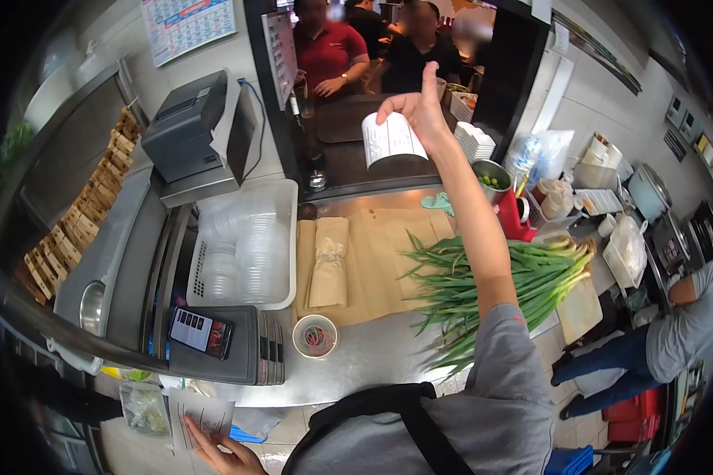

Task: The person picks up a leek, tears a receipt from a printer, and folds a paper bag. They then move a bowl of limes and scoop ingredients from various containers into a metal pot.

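Note:
My right hand (421, 119) reaches far forward to the serving window. Its curled fingers hold a curved white printed receipt (392, 142), while the thumb points up. Low on the left, my left hand (220, 453) grips another paper slip (188, 412), its fingers lying over the sheet. Under my right forearm, a large bunch of spring onions (483, 285) is spread over the steel counter. A wrapped brown paper bundle (329, 261) rests on brown paper sheets (380, 277). Beside these stands a tub of rubber bands (316, 337).
A white basket of plastic containers (287, 269) sits left of the paper. Nearby are a receipt printer (186, 127), a phone (201, 331) and a rail of wooden clips (79, 214). People stand beyond the window; another person (657, 340) is at the right.

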